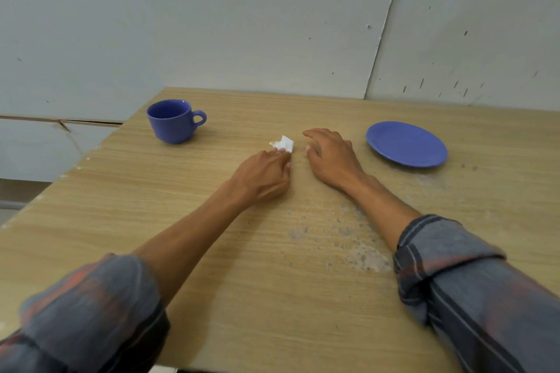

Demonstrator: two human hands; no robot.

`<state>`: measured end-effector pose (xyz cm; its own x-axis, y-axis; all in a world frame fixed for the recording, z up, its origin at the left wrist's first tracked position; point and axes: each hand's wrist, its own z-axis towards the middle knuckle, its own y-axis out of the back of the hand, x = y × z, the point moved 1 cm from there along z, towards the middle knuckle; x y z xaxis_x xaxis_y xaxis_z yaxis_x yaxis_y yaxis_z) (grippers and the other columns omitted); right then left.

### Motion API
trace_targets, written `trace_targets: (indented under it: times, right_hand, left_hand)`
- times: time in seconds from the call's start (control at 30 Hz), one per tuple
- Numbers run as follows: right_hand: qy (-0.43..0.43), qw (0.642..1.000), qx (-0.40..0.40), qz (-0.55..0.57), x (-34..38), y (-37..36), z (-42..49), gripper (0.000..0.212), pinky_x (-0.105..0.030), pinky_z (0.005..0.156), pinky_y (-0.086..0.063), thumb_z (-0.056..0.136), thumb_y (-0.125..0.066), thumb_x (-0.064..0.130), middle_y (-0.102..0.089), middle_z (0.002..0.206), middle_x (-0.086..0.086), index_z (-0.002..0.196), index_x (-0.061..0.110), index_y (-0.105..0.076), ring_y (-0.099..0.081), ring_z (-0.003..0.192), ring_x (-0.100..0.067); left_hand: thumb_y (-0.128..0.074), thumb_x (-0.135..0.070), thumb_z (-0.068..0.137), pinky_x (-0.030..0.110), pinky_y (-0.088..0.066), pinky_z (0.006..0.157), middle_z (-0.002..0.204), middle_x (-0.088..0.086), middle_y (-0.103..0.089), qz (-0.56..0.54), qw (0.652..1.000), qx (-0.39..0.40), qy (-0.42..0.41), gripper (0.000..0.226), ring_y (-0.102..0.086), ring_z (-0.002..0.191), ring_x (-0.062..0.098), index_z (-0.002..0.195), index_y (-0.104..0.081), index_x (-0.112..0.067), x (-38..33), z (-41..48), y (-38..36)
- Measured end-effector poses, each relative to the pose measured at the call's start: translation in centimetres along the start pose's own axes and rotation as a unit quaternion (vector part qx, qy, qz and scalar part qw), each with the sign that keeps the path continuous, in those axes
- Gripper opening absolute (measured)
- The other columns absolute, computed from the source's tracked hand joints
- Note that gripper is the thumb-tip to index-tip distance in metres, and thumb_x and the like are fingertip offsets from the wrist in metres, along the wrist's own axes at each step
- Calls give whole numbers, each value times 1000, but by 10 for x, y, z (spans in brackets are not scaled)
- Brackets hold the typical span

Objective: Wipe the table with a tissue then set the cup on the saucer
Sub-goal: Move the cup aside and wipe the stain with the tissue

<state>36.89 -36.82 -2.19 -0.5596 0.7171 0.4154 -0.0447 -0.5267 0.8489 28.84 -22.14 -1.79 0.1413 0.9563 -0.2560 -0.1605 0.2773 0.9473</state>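
Note:
A small folded white tissue [283, 143] lies near the middle of the wooden table [212, 251]. My left hand [263, 175] reaches it from below, fingertips on its near edge; whether they pinch it is hard to tell. My right hand [328, 156] rests palm down on the table just right of the tissue, fingers relaxed and holding nothing. A blue cup [174, 120] stands upright at the back left, handle pointing right. A blue saucer [406, 143] sits bare at the right, apart from the cup.
A pale scuffed patch [357, 248] marks the table between my forearms. Grey wall panels [242, 24] stand right behind the table's far edge. The table's left edge [75, 169] runs diagonally close to the cup.

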Motion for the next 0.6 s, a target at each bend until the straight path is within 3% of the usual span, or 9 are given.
trace_targets:
  times: [0.13, 0.27, 0.37, 0.43, 0.6]
  right_hand:
    - [101, 993, 39, 38, 24, -3, 2, 32, -42, 102, -40, 93, -50, 19, -63, 127, -5, 122, 15, -63, -55, 117, -24]
    - [71, 995, 63, 32, 33, -10, 6, 31, -44, 94, -44, 95, -46, 33, -70, 105, -6, 101, 16, -71, -59, 100, -25]
    - [57, 997, 49, 16, 37, -18, 2, 41, -43, 95, -44, 91, -50, 47, -68, 113, -3, 112, 18, -68, -58, 104, -23]
    - [64, 997, 39, 19, 42, -25, 1, 39, -35, 95, -43, 91, -55, 42, -66, 121, -4, 117, 16, -67, -57, 108, -24]
    - [37, 997, 12, 66, 42, -30, 19, 19, -24, 88, -41, 88, -61, 17, -71, 114, -8, 99, 11, -75, -62, 106, -25]
  left_hand:
    - [-33, -21, 101, 32, -38, 94, 136, 13, -55, -74, 996, 36, -36, 39, -56, 114, 32, 136, -48, -13, 12, -6, 9]
    - [-44, -18, 96, 17, -42, 87, 124, 1, -67, -167, 983, -75, -15, 34, -61, 110, 14, 125, -61, -20, 36, -18, 14]
    - [-46, -16, 95, 16, -40, 89, 119, -1, -68, -199, 968, -144, 44, 30, -60, 108, 8, 117, -66, -18, 54, -18, 19]
    - [-45, -16, 95, 18, -39, 89, 118, 0, -69, -185, 969, -149, 69, 30, -60, 110, 11, 115, -67, -16, 64, -16, 21]
    - [-46, -16, 93, 24, -39, 89, 116, 4, -69, -120, 983, -121, 62, 29, -58, 109, 18, 113, -68, -14, 70, -13, 16]
